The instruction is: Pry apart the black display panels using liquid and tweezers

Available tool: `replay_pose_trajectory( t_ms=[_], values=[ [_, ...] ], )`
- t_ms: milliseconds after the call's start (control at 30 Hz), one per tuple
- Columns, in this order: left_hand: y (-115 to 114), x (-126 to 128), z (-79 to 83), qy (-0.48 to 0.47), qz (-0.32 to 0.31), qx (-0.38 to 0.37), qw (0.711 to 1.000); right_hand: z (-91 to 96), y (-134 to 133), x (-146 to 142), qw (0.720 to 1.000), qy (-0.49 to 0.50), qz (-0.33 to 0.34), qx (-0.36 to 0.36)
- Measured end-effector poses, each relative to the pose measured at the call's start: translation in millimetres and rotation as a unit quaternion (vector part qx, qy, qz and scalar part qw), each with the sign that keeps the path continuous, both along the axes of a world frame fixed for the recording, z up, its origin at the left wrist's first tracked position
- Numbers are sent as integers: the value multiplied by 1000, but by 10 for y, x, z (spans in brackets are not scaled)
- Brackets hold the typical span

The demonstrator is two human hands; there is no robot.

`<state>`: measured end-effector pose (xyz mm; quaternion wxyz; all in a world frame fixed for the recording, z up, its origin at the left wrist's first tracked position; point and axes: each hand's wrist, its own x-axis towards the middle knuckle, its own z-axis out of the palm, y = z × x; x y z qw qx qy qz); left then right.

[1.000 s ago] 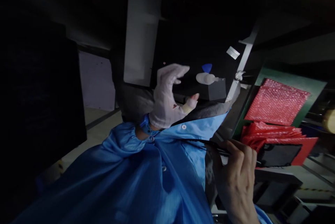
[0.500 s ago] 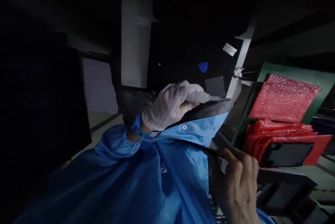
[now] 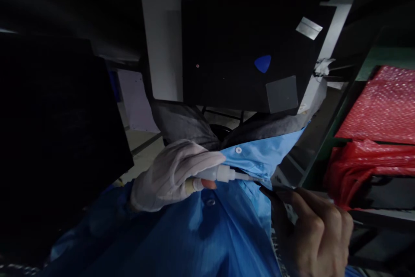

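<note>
My left hand (image 3: 171,173) wears a white glove and is closed around a small white applicator bottle (image 3: 218,174) with a thin metal needle tip that points right. The tip reaches the upper corner of a thin dark flat part (image 3: 279,208). My bare right hand (image 3: 319,229) pinches that part at the lower right. Both hands are in front of my blue smock (image 3: 207,234).
A black mat (image 3: 233,43) on the surface ahead carries a blue pick (image 3: 263,63), a grey square film (image 3: 282,93) and a strip of tape (image 3: 308,27). Red bubble-wrap bags (image 3: 379,113) lie stacked at the right. A dark panel (image 3: 58,138) fills the left.
My left hand took the white bottle from the mat and brought it down to the dark part in my right hand. The camera tilted down and closer.
</note>
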<state>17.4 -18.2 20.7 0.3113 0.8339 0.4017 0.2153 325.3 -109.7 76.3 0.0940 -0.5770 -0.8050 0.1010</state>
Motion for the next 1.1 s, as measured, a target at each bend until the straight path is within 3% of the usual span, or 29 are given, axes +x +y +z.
replay_pose_trajectory(
  t_ms=[200, 500, 767, 1100],
  values=[
    [-20, 60, 7, -18, -11, -14, 1000, 16, -138, 9, 999, 13, -23, -22],
    [-75, -51, 87, 19, -24, -1, 1000, 46, -229, 37, 998, 45, -29, -37],
    [110, -33, 195, 72, -106, 54, 990, 45, -219, 23, 1000, 19, -13, -16],
    [201, -5, 236, 76, -106, 86, 988, 75, -224, 10, 1000, 11, -5, -15]
  ],
)
